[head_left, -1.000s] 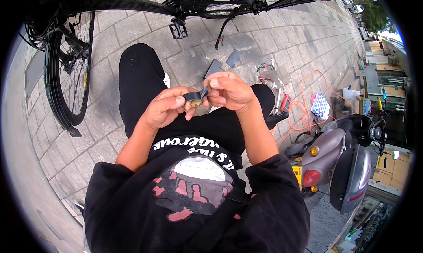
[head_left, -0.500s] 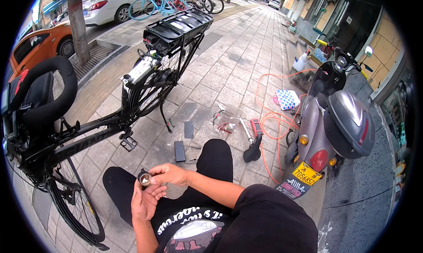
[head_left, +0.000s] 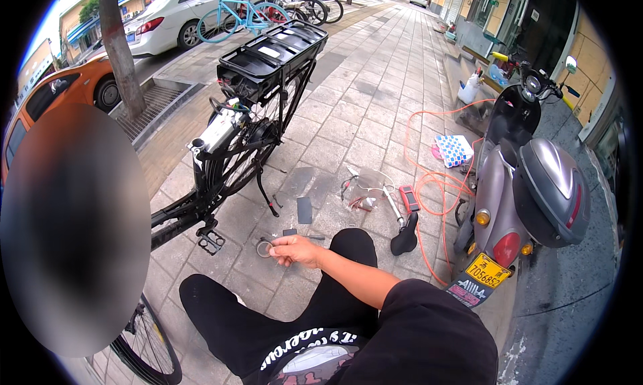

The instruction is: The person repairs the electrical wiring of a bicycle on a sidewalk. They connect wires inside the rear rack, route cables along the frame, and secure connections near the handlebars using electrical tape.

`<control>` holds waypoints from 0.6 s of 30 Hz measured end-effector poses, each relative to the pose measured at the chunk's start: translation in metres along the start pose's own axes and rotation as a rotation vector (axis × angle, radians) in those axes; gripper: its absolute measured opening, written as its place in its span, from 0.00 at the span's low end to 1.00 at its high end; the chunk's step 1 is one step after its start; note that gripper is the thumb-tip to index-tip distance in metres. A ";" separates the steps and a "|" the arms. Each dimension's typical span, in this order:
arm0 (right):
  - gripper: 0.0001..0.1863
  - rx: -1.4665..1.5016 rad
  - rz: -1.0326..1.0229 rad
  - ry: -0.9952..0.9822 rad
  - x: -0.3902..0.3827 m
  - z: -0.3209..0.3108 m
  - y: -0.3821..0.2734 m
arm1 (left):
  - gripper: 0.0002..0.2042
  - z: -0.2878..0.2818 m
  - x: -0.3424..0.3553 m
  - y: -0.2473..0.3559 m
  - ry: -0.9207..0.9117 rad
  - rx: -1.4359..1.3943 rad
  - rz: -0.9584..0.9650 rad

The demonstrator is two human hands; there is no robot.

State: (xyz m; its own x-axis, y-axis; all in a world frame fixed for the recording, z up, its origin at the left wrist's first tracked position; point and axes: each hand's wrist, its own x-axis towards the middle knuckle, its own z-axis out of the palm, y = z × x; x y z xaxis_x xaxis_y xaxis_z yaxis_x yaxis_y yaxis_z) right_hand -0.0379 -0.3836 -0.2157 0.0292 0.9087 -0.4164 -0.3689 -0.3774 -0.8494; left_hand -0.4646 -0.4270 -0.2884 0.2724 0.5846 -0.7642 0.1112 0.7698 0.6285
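My right hand (head_left: 295,251) reaches out over the paving in front of my knees. Its fingers are closed on a small dark ring-shaped part (head_left: 264,249), whose exact kind I cannot make out. Just beyond the hand lies a black block (head_left: 289,232), mostly hidden by it, and past that a flat dark grey plate (head_left: 305,211). My left hand is not in view. To the left stands a black bicycle (head_left: 177,224) without a saddle, its pedal (head_left: 211,242) near the ring. A blurred patch hides its front.
A black saddle on a silver post (head_left: 404,234), a red handheld device (head_left: 408,199) and wiring (head_left: 365,203) lie ahead to the right. An orange hose (head_left: 435,184) loops beside a grey scooter (head_left: 509,217). A checkered packet (head_left: 455,150) and white bottle (head_left: 470,89) stand farther off.
My right hand has moved forward from my lap with the ring. My left hand, which held it too, has gone from view. A blurred patch now covers the handlebar area; the scene has shifted right.
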 end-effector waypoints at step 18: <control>0.16 -0.264 -0.156 0.242 -0.011 0.143 0.017 | 0.20 -0.075 0.078 0.101 -0.035 0.792 0.311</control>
State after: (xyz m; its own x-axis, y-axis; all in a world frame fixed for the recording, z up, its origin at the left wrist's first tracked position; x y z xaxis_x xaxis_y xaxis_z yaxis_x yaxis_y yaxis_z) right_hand -0.1773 -0.3746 -0.1792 0.2958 0.9024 -0.3134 -0.0920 -0.2997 -0.9496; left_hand -0.5038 -0.2842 -0.2956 0.4296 0.7213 -0.5433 0.6586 0.1614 0.7350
